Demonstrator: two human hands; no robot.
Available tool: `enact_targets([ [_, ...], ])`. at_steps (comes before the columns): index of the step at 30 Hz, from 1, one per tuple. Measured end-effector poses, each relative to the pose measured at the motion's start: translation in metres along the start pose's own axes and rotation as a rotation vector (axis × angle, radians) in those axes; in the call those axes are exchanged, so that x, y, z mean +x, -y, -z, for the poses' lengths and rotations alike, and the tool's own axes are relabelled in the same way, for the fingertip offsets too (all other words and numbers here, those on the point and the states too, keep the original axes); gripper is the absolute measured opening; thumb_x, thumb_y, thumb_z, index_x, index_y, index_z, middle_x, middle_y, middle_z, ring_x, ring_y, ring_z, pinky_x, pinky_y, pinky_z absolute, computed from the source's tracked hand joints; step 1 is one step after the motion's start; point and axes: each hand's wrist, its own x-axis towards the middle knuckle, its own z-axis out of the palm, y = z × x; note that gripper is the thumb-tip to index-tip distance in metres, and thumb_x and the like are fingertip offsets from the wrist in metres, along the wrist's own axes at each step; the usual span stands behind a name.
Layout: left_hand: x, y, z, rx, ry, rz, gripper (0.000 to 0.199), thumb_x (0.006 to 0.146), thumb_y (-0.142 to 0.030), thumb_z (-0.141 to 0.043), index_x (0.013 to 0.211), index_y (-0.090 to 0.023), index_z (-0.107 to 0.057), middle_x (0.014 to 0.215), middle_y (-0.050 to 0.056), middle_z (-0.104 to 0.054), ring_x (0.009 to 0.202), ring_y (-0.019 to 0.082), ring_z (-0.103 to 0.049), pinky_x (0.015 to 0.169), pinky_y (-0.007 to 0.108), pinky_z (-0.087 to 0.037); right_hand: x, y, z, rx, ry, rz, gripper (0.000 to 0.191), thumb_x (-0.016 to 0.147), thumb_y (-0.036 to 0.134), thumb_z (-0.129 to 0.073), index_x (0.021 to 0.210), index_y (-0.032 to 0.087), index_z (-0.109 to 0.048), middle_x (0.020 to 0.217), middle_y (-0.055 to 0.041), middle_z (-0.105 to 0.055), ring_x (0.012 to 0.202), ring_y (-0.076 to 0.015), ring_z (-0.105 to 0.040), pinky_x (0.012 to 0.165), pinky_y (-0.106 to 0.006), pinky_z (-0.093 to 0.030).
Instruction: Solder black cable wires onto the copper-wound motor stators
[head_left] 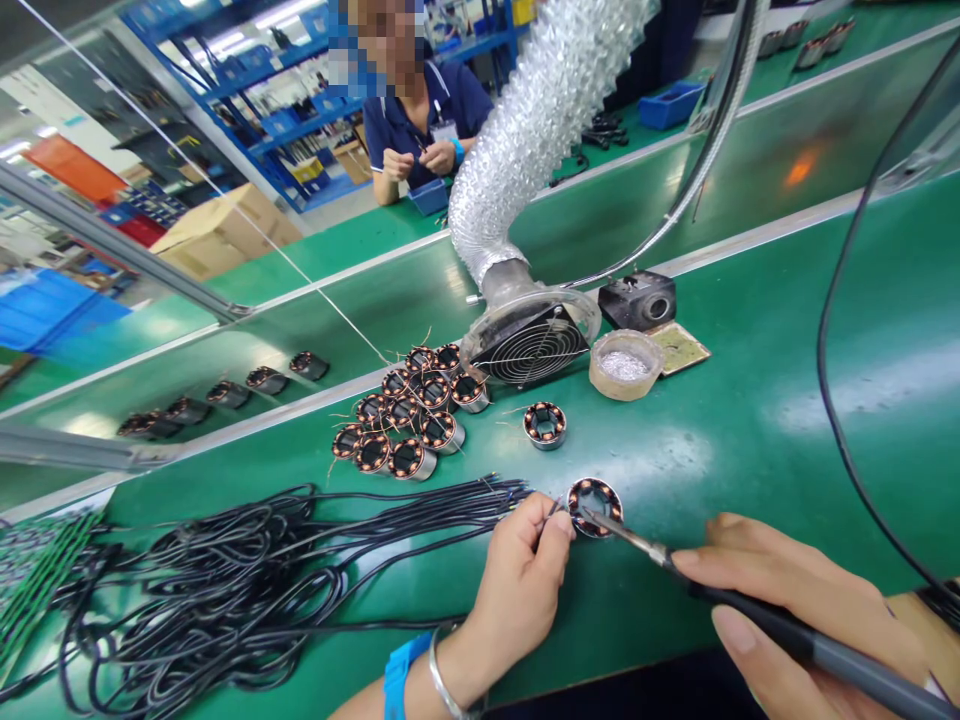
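Observation:
My left hand (525,570) pinches the end of a black cable beside a ring-shaped copper-wound stator (595,507) on the green table. In my right hand (810,610) is a black-handled soldering iron (787,635), its metal tip over the stator's near inner edge. One more stator (545,425) lies just behind. Several others (409,458) with loose copper wire ends stand grouped at the back, left of centre. Many black cables (225,580) lie tangled on the left, their ends running toward my left hand.
A fan (534,345) under a silver duct (517,140) stands at the back, near a round solder pot (626,365) and a black block (637,300). A black cord (825,370) hangs at the right. Across the bench sits a person (427,120).

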Motion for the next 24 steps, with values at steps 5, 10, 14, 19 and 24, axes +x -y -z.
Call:
enact_targets([
  [5, 0.000, 0.001, 0.001, 0.002, 0.001, -0.003, 0.031, 0.097, -0.040, -0.047, 0.074, -0.019, -0.048, 0.055, -0.007, -0.037, 0.051, 0.010, -0.032, 0.050, 0.023, -0.027, 0.007, 0.000, 0.005, 0.042, 0.047, 0.056, 0.014, 0.091, 0.026, -0.057, 0.098, 0.027, -0.070, 0.068, -0.0023, -0.068, 0.064, -0.0209, -0.069, 0.047, -0.029, -0.052],
  [10, 0.000, 0.001, 0.001, -0.010, 0.004, 0.004, 0.032, 0.097, -0.041, -0.047, 0.075, -0.019, -0.048, 0.054, -0.007, -0.036, 0.050, 0.010, -0.031, 0.049, 0.023, -0.025, 0.004, 0.000, 0.004, 0.045, 0.071, 0.078, 0.017, 0.092, 0.021, -0.051, 0.103, 0.025, -0.063, 0.070, -0.0024, -0.068, 0.059, -0.0184, -0.066, 0.047, -0.029, -0.051],
  [14, 0.000, 0.000, 0.000, -0.013, 0.007, 0.007, 0.032, 0.097, -0.040, -0.047, 0.073, -0.020, -0.047, 0.055, -0.007, -0.036, 0.051, 0.010, -0.030, 0.049, 0.023, -0.025, 0.004, -0.007, 0.005, 0.016, 0.084, 0.094, 0.023, 0.088, 0.015, -0.052, 0.107, 0.022, -0.063, 0.073, -0.0037, -0.067, 0.066, -0.0185, -0.066, 0.048, -0.028, -0.050],
  [19, 0.000, 0.001, 0.000, -0.006, 0.002, -0.005, 0.031, 0.097, -0.038, -0.046, 0.072, -0.020, -0.046, 0.055, -0.007, -0.036, 0.051, 0.010, -0.031, 0.050, 0.023, -0.026, 0.016, -0.044, -0.010, -0.129, -0.196, 0.090, 0.031, 0.088, 0.012, -0.059, 0.116, 0.024, -0.065, 0.097, -0.0051, -0.068, 0.081, -0.0195, -0.064, 0.073, -0.033, -0.053],
  [24, 0.001, 0.003, 0.000, -0.017, 0.011, 0.002, 0.030, 0.097, -0.038, -0.046, 0.073, -0.020, -0.046, 0.054, -0.008, -0.036, 0.050, 0.009, -0.030, 0.049, 0.022, -0.025, 0.025, -0.084, -0.020, -0.346, -0.080, -0.016, 0.034, 0.095, 0.027, -0.057, 0.129, 0.024, -0.059, 0.111, -0.0071, -0.067, 0.096, -0.0225, -0.065, 0.086, -0.036, -0.053],
])
